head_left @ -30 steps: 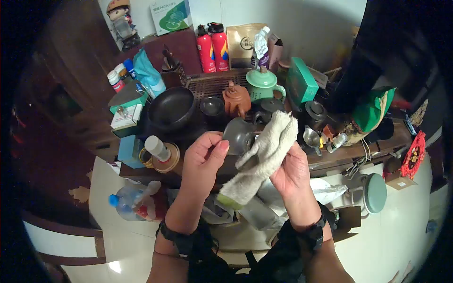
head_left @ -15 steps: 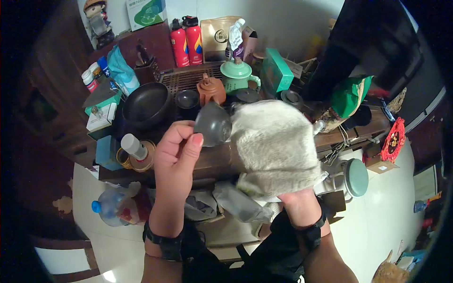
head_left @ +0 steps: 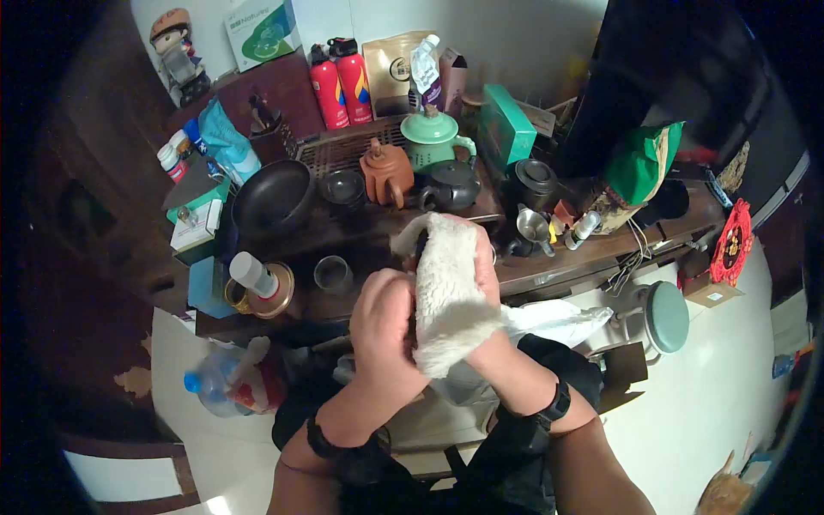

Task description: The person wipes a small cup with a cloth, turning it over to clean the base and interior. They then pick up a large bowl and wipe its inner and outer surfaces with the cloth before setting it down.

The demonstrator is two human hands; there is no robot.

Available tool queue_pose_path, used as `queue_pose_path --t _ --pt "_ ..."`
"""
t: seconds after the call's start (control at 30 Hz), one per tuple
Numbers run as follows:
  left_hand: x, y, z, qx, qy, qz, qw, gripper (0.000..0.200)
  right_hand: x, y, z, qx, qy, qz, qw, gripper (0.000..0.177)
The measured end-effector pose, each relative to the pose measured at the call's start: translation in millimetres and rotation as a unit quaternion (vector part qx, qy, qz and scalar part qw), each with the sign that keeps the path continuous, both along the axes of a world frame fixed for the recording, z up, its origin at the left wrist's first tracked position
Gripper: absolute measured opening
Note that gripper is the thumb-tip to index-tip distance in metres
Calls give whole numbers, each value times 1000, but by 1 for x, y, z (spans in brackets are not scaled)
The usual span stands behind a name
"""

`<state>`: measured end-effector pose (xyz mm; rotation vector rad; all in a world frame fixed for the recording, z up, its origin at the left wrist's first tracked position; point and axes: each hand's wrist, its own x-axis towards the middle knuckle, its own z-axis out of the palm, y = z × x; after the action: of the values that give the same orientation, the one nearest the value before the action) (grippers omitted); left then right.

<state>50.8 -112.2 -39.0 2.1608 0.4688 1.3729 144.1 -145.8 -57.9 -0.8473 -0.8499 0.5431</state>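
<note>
A whitish, fluffy cloth [head_left: 451, 296] is folded over in front of me, above the front edge of the wooden table. Wrapped in it is a small dark cup [head_left: 421, 244], of which only a sliver shows. My left hand [head_left: 384, 326] is closed at the cup's left side, its fingertips turned in and hidden. On the other side my right hand [head_left: 487, 275] is closed round the cloth, fingers along its right edge. Just left of my hands a glass cup [head_left: 333, 275] stands on the table.
Behind my hands stand a brown clay teapot [head_left: 386, 172], a dark teapot [head_left: 452, 184] and a green lidded pot [head_left: 431, 142]. A black pan [head_left: 275, 197] lies left. Right are a metal strainer [head_left: 533, 227] and a green bag [head_left: 644, 167]. A stool [head_left: 667, 318] stands lower right.
My hands have come together; the cup, held up bare before, is now inside the cloth. The cloth has moved left and is bunched up, uncovering the dark teapot and the strainer.
</note>
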Motion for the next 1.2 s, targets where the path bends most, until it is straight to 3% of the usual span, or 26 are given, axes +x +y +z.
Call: queue_pose_path --t 0.03,0.1,0.17,0.23,0.37,0.47,0.5,0.57,0.6,0.67,0.77,0.93,0.97,1.0,1.07,1.17,1.2 --pt "-1 0 -1 9 13 -6 1000 25 5 3 -6 -8 -53 -15 998 40" --pt "-2 2 -3 28 35 -16 999 23 18 22 -44 83 149 134 976 26" --pt "-1 3 -7 64 35 -15 997 21 23 24 -47 67 158 157 973 18" --pt "1 5 -8 110 34 -14 993 22 23 11 -18 -57 -23 51 997 17" --pt "1 6 -7 127 53 -52 989 19 38 6 10 -96 196 195 956 14" --pt "-2 12 -8 12 11 -141 990 18 36 -7 19 -150 312 214 914 17" --pt "-3 15 -8 -26 -5 -169 985 19 39 -2 13 -118 460 296 829 19" --pt "-4 21 -11 -102 -40 -208 972 18 30 -4 7 -165 376 224 884 29" --pt "-3 25 -17 -157 -61 -228 959 18 27 -5 -2 -151 178 147 961 25" --pt "1 31 -29 -261 -111 -254 924 20 18 -5 -2 -119 170 165 964 20" --pt "-3 31 -21 -396 -126 -236 878 20 17 6 16 -144 377 180 897 22" --pt "-8 35 -20 -453 -132 -267 840 14 18 0 43 -4 471 230 852 28" --pt "-7 32 -18 -480 -126 -275 823 14 26 0 43 -141 98 104 980 30" --pt "-7 30 -17 -508 -120 -283 805 13 38 0 44 -251 -293 -43 921 34" --pt "-10 35 -25 -530 -147 -330 767 20 44 -3 41 -273 -573 -159 756 40" --pt "-12 42 -35 -553 -179 -330 743 27 31 -14 32 -134 -375 -86 913 50" --pt "-12 43 -35 -559 -189 -319 741 27 31 -16 33 -160 -357 -46 919 53"
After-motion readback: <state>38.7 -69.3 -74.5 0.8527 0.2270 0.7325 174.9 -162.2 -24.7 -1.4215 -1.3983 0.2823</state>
